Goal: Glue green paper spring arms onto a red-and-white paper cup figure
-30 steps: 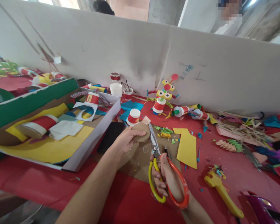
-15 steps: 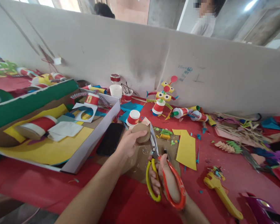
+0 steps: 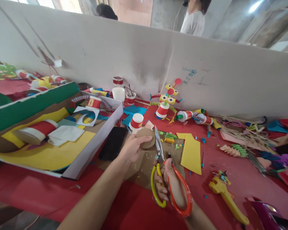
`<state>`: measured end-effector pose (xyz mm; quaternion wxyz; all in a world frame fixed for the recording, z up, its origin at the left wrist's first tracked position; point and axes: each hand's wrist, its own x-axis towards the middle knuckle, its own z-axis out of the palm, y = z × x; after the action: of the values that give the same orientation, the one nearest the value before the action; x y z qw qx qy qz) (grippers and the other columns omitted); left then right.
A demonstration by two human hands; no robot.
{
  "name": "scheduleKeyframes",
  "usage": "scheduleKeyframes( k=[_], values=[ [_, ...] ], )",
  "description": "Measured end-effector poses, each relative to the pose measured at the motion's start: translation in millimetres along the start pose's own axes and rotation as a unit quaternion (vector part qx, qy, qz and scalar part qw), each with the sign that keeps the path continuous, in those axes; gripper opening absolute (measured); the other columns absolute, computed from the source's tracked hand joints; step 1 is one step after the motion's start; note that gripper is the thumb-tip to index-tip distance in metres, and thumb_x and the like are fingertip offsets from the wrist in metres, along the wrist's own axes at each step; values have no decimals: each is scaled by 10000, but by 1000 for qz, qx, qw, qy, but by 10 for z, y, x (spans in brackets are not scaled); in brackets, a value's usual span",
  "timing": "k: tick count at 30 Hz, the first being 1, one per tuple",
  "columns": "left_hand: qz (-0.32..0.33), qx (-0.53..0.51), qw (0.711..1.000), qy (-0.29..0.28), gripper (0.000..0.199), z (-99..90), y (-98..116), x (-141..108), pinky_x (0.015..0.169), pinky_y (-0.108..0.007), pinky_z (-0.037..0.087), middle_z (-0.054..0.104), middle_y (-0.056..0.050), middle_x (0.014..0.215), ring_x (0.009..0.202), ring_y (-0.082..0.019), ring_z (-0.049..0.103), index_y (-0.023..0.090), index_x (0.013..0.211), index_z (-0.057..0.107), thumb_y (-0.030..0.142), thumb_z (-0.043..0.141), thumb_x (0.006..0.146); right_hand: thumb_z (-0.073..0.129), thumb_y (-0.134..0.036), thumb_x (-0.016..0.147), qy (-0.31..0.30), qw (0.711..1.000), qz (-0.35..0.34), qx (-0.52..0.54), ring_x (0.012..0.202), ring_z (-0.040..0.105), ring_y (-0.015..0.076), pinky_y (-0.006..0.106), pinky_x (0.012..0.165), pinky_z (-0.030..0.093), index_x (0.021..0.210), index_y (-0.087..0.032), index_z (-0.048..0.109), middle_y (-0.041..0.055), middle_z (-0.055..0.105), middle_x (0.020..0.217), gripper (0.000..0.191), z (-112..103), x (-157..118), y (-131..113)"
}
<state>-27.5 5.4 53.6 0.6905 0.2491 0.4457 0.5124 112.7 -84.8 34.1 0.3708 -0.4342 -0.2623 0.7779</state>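
A round brown cardboard disc (image 3: 148,140) is pinched between the thumb and fingers of my left hand (image 3: 132,147). My right hand (image 3: 166,182) grips scissors (image 3: 160,157) with one yellow and one red-orange handle. Their blades point up, slightly apart, beside the disc's right edge. Just beyond the disc a red and white paper cup (image 3: 136,121) stands on the red table. Under my hands lies a brown cardboard sheet (image 3: 144,164). Right of the blades are folded green and yellow paper springs (image 3: 169,138).
A box (image 3: 96,140) of paper and cups is at left, beside a black phone (image 3: 112,143). Paper-cup figures (image 3: 162,110) stand by the white partition (image 3: 110,54). Yellow paper (image 3: 192,153) and a yellow tool (image 3: 228,199) lie at right. Two people are beyond the partition.
The disc has tilted slightly in my left hand, and the scissors have shifted a little beside it. Beyond the partition, the person in white has moved left.
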Motion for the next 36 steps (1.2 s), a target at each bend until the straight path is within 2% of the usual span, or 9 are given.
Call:
scheduleKeyframes(
  k=[7, 14, 20, 23, 28, 36],
  values=[
    [-6, 14, 1000, -1, 250, -42, 32, 17, 678, -268, 504, 733, -75, 823, 704, -164, 662, 110, 795, 705, 163, 797, 569, 519, -872, 578, -8, 1000, 6, -6, 356, 215, 31, 153, 290, 238, 904, -251, 455, -101, 345, 550, 704, -12, -10, -6],
    [-13, 20, 1000, -20, 271, -93, 103, 33, 632, -260, 502, 728, -74, 783, 660, -163, 657, 96, 814, 697, 133, 788, 562, 511, -845, 627, -14, 999, 24, -18, 350, 201, 13, 114, 278, 225, 958, -241, 459, -111, 381, 554, 691, -54, -15, -29],
    [-22, 24, 999, -43, 314, -138, 121, 55, 649, -280, 519, 723, -71, 799, 661, -177, 666, 104, 863, 680, 133, 771, 564, 498, -836, 652, -28, 999, 15, -33, 339, 208, 8, 107, 266, 248, 987, -238, 445, -117, 386, 553, 688, -66, -15, -22],
    [-28, 30, 998, -46, 330, -161, 112, 78, 653, -295, 525, 719, -66, 792, 652, -182, 667, 113, 877, 669, 137, 762, 562, 506, -845, 630, -15, 999, 13, -45, 327, 207, 5, 107, 257, 249, 986, -235, 440, -121, 392, 545, 709, -42, -23, -24],
    [-17, 38, 997, -60, 296, -187, 114, 99, 632, -276, 509, 709, -57, 759, 627, -170, 655, 110, 851, 672, 142, 750, 567, 508, -836, 643, -3, 999, 6, -48, 315, 204, 5, 107, 243, 255, 1001, -237, 438, -126, 394, 531, 701, -21, -24, -20],
    [-48, 55, 995, -69, 227, -213, 195, 83, 608, -278, 507, 710, -58, 722, 607, -175, 648, 109, 797, 689, 135, 740, 577, 482, -813, 694, -11, 998, -2, -62, 287, 218, 16, 125, 226, 280, 1033, -220, 458, -125, 397, 500, 684, -22, -35, -12]
  ],
)
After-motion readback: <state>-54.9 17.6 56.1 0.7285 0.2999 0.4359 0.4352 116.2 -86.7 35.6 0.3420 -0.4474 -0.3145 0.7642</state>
